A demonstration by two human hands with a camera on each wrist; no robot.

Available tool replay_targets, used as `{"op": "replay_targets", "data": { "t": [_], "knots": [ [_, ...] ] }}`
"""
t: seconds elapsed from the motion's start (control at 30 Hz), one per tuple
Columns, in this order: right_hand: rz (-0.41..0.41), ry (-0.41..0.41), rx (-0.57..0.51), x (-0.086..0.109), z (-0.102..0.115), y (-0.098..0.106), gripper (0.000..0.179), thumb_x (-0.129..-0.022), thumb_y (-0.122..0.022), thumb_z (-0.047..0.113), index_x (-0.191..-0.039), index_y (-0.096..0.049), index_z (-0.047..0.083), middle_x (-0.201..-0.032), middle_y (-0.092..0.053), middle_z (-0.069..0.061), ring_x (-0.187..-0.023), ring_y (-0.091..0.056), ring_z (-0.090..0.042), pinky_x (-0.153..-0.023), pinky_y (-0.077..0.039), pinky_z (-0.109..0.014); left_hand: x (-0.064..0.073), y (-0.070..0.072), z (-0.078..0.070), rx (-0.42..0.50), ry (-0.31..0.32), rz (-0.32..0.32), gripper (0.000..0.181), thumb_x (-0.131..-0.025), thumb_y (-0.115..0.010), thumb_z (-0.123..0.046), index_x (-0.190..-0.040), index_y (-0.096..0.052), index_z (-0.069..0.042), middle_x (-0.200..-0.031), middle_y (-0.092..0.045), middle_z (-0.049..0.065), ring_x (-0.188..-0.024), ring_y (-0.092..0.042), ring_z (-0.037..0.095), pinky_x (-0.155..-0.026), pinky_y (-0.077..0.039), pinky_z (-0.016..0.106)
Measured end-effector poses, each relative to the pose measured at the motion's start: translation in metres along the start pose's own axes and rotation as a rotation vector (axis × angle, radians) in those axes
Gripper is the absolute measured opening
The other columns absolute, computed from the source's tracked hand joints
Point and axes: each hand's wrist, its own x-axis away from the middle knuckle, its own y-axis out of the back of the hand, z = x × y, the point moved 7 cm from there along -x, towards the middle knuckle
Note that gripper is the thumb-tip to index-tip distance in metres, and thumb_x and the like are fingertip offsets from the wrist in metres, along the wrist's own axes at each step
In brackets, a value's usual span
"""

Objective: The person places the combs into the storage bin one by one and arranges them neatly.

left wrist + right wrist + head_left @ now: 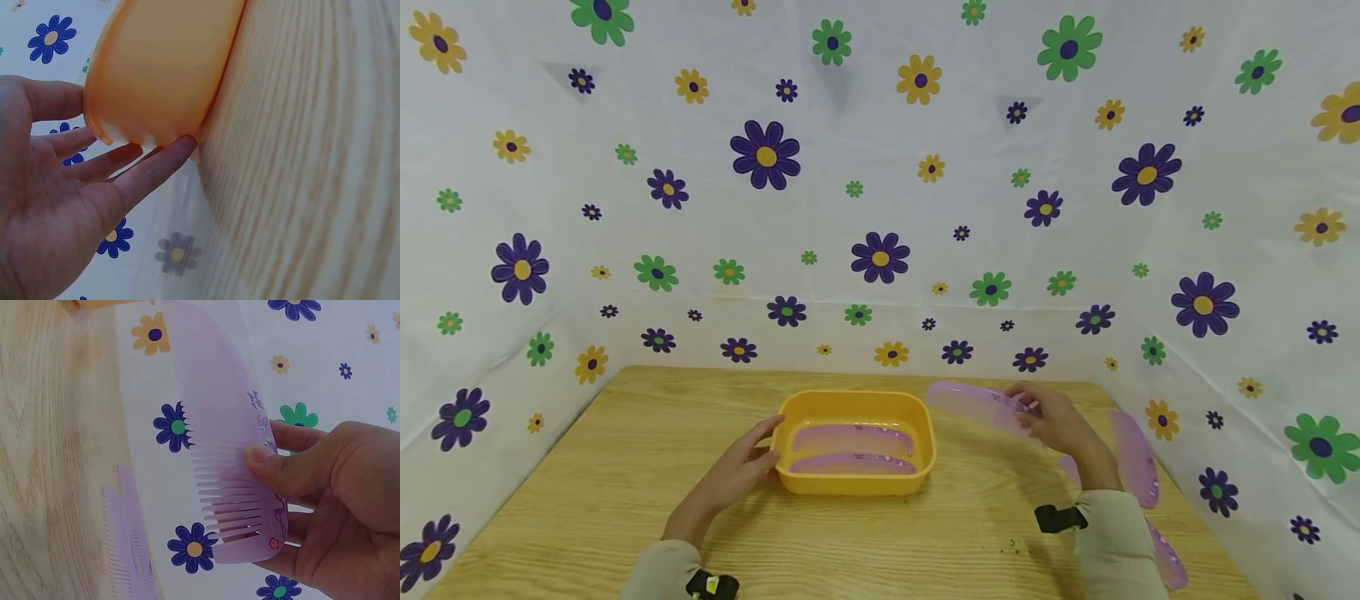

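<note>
My right hand pinches a translucent purple comb above the table, right of a yellow plastic tub. In the right wrist view thumb and fingers grip the comb by its toothed end; its teeth face left and its spine carries printed decoration. Two similar purple combs lie side by side inside the tub. My left hand touches the tub's left side; in the left wrist view its fairly straight fingers rest against the tub wall.
More purple combs lie at the table's right side: one near the edge, another nearer me, and one partly hidden by the right arm. A flower-printed white cloth surrounds the wooden table at back and sides.
</note>
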Motion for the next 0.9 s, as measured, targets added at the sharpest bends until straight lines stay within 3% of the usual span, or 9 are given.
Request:
{"op": "replay_targets", "data": {
  "t": [0.9],
  "knots": [
    [0.010,0.092,-0.001,-0.004,0.018,-0.003,0.028,-0.094,-0.062,-0.010,-0.121,-0.064,-0.001,-0.109,-0.070,-0.026,-0.088,-0.067,-0.027,-0.067,-0.057,-0.025,0.000,0.000,0.000,-0.015,-0.005,0.001,0.059,-0.108,-0.047,-0.009,-0.162,-0.025,-0.004,-0.164,-0.028,0.030,-0.141,-0.047,0.052,-0.098,-0.061,0.043]
  ]
}}
